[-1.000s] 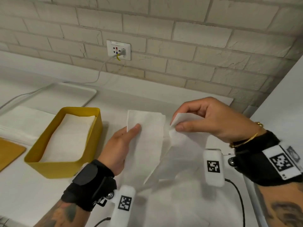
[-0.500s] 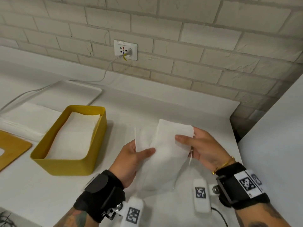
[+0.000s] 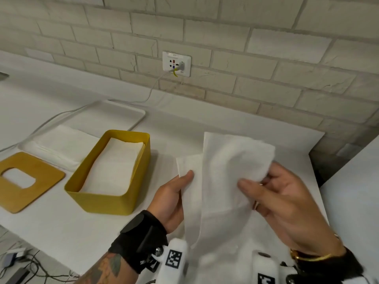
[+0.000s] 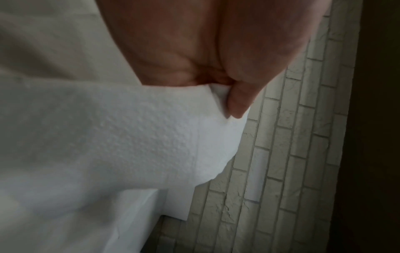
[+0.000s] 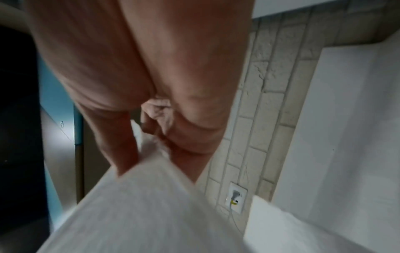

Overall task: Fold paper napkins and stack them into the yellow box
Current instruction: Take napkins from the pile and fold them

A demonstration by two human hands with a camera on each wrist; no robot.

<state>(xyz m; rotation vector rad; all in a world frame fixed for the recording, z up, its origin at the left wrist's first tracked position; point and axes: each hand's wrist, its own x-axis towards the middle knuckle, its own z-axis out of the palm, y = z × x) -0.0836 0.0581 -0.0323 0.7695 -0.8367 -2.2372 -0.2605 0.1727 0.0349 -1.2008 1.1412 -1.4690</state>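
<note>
I count one white paper napkin (image 3: 221, 181) in my hands, held up above the white counter (image 3: 61, 226), half folded with one flap lapping over the other. My left hand (image 3: 170, 199) pinches its left edge, thumb on the front; the left wrist view shows the thumb (image 4: 238, 102) pressed on the paper. My right hand (image 3: 287, 201) grips the right flap, thumb on the front, fingers curled behind it. One yellow rectangular plastic box (image 3: 108, 201) sits open on the counter to the left of my left hand, apart from it, with one stack of folded white napkins (image 3: 114, 167) inside. One flat yellow-brown lid with a cutout (image 3: 41, 187) lies left of the box. One pile of unfolded white napkins (image 3: 59, 144) lies behind the lid. One white tray (image 3: 114, 113) sits behind that. One wall socket (image 3: 176, 63) with one white cable plugged in.
</note>
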